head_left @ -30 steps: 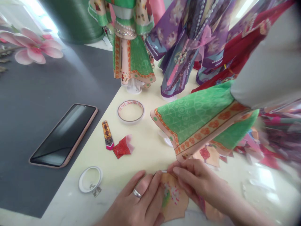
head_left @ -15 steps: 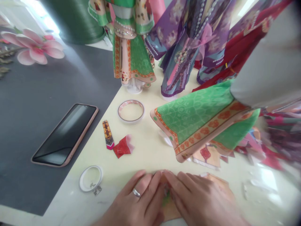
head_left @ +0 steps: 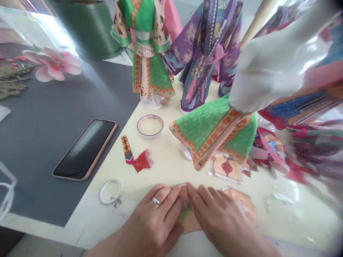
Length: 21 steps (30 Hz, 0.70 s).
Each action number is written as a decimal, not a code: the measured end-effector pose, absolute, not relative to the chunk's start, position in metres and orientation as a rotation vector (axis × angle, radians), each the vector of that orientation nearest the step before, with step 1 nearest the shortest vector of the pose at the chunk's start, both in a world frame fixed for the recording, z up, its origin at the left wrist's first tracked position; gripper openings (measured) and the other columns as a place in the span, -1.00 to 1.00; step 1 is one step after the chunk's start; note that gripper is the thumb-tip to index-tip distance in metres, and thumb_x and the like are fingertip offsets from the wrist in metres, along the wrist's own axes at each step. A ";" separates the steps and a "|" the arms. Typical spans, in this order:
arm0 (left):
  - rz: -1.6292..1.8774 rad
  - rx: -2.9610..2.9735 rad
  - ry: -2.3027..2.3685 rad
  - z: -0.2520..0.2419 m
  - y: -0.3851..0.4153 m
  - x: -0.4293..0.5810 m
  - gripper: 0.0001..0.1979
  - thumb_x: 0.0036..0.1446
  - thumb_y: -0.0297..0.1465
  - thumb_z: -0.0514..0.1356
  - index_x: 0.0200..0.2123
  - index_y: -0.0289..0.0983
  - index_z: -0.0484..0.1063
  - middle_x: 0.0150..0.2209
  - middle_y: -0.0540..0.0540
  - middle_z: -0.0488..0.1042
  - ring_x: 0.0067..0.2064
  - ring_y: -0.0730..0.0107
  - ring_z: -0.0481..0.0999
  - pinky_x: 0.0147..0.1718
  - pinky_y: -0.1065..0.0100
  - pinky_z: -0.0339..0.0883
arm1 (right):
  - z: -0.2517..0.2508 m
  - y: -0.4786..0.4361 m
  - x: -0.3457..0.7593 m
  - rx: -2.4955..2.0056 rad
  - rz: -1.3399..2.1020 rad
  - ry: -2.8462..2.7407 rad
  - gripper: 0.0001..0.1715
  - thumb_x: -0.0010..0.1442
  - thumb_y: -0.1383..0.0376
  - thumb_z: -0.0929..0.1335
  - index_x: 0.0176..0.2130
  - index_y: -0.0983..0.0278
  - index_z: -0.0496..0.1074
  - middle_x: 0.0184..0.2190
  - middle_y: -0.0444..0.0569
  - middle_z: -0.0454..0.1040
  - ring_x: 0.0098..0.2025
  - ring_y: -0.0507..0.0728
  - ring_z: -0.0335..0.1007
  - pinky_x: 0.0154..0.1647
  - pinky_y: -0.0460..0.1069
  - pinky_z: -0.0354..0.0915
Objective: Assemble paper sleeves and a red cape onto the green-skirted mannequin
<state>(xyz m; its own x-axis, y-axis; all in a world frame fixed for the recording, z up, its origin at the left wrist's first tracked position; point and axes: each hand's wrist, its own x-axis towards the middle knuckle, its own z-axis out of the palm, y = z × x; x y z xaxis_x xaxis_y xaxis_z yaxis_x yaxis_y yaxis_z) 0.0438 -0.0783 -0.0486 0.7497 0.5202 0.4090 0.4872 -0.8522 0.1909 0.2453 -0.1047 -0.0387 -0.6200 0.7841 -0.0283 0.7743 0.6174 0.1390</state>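
A peach-coloured printed paper piece (head_left: 192,222) with a green patch lies on the table beneath both my hands. My left hand (head_left: 157,217), wearing a silver ring, is closed, with its fingertips on the piece's far edge. Alongside it, my right hand (head_left: 218,214) is closed too, its index finger pinching the same edge. A thin white strip shows at that edge between the fingertips. The hands hide much of the piece. To the right, partly behind my right hand, lies another peach paper piece (head_left: 243,201) with a pink print.
Past my hands leans a white doll form with a green paper skirt (head_left: 209,125). Dressed paper dolls (head_left: 144,46) stand behind. Tape rolls (head_left: 150,125), a red scrap (head_left: 142,161), and a patterned strip (head_left: 127,150) lie nearby. A phone (head_left: 85,150) rests on the grey mat (head_left: 80,92).
The view has shifted, so the table things sit slightly differently in it. Both hands stay at the paper's far edge, where a white strip now shows more plainly.
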 end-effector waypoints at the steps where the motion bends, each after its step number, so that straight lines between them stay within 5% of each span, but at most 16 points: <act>1: 0.702 2.859 0.825 -0.048 -0.079 0.044 -0.63 0.09 -0.48 0.15 -0.04 -0.53 0.42 -0.01 -0.38 0.47 -0.05 0.01 0.43 -0.11 0.06 0.42 | -0.040 -0.105 0.246 1.332 0.173 2.735 -0.39 0.12 0.44 0.27 0.16 0.48 0.16 -0.36 0.02 0.39 -0.40 0.15 0.30 -0.47 0.05 0.24; 13: 0.710 2.813 0.816 -0.054 -0.084 0.041 -0.51 0.12 -0.45 0.19 0.11 -0.54 0.24 0.04 -0.35 0.40 0.02 0.04 0.35 -0.03 0.07 0.35 | -0.025 -0.104 0.233 1.389 0.204 2.713 -0.74 0.15 0.46 0.27 -0.10 0.38 0.30 -0.39 -0.04 0.31 -0.45 0.13 0.25 -0.54 0.03 0.15; 21: 0.737 2.816 0.854 -0.048 -0.084 0.046 -0.56 0.12 -0.43 0.18 0.08 -0.43 0.29 -0.02 -0.29 0.46 -0.04 0.11 0.42 -0.03 0.05 0.32 | -0.023 -0.107 0.233 1.430 0.239 2.714 -0.79 0.14 0.51 0.23 -0.19 0.37 0.30 -0.42 -0.01 0.34 -0.44 0.15 0.31 -0.53 0.02 0.16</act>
